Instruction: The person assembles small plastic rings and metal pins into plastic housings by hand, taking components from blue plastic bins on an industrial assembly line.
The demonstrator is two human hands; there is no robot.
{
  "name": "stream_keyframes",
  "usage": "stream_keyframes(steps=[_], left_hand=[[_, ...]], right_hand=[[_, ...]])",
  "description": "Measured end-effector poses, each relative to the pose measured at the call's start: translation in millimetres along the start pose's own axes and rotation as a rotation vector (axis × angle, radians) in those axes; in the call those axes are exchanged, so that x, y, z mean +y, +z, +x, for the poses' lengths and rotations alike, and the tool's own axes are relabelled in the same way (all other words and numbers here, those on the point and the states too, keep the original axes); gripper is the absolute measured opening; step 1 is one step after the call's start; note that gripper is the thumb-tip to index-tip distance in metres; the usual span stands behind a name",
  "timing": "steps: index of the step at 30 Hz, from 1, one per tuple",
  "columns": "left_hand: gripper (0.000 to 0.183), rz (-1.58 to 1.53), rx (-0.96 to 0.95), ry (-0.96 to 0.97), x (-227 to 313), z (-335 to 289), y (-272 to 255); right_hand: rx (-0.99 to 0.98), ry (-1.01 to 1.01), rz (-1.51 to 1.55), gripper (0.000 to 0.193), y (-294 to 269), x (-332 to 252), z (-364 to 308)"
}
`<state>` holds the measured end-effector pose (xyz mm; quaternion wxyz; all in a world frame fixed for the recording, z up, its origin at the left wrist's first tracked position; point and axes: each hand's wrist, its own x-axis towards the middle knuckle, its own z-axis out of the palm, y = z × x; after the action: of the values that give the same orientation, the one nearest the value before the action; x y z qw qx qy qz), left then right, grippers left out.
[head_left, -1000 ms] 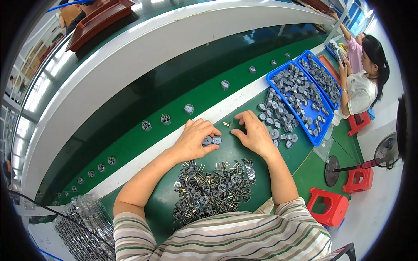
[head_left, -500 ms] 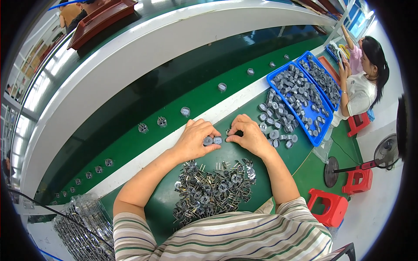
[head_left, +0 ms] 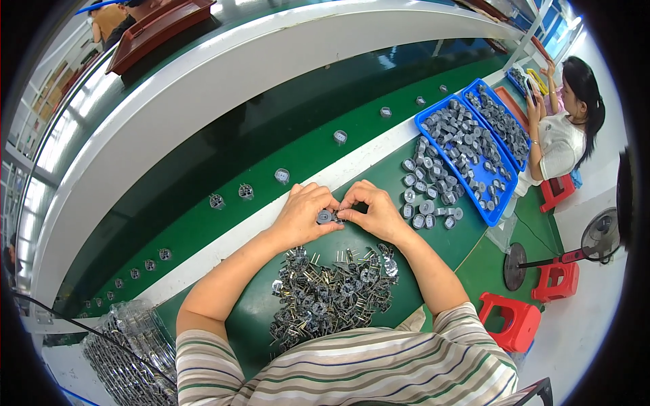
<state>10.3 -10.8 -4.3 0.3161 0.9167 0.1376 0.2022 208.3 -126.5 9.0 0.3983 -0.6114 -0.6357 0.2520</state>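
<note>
Grey round part: one grey round part (head_left: 325, 216) is in the left hand, above the green table (head_left: 249, 319); a second part just beside it is mostly hidden by fingertips.
Left hand: the left hand (head_left: 302, 215) is curled, gripping the grey round part between thumb and fingers.
Right hand: the right hand (head_left: 376, 213) is bent, thumb and forefinger tips meeting at the second part; whether they pinch a small piece, I cannot tell.
Pinned pieces: a heap of dark pieces with metal pins (head_left: 335, 291) lies on the table, between the forearms.
Loose grey parts: a group of loose grey parts (head_left: 431, 174) lies at the right, against the nearer blue tray (head_left: 474, 178), which also contains many.
Markings: the faces of the grey parts show tiny details; if they are letters, they are too small to read.
Belt: beyond a white strip (head_left: 379, 164), a green belt (head_left: 311, 155) carries small round units (head_left: 282, 176) in a spaced row.
Right side: a co-worker (head_left: 562, 139) in a white top; nearer, a fan (head_left: 600, 233) and red stools (head_left: 509, 319).
</note>
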Motion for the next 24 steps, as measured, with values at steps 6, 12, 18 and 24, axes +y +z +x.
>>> stream_keyframes(steps=[6, 12, 18, 24], left_hand=[[0.036, -0.004, 0.009, 0.005, -1.7, -0.5, 1.3], [0.035, 0.018, 0.008, -0.002, -0.4, 0.3, 3.2], [0.033, 0.031, -0.015, -0.024, 2.6, -0.4, 1.7], [0.03, 0.029, -0.069, -0.057, 6.2, 1.4, 0.8]], right_hand=[[0.067, -0.061, -0.112, 0.016, 6.8, -5.2, -2.8], [0.043, -0.081, -0.147, 0.02, 9.7, -6.9, -6.0], [-0.057, 0.1, 0.005, 0.024, -11.5, -21.9, -10.6], [-0.106, 0.137, 0.013, 0.029, -12.7, -16.8, -9.1]])
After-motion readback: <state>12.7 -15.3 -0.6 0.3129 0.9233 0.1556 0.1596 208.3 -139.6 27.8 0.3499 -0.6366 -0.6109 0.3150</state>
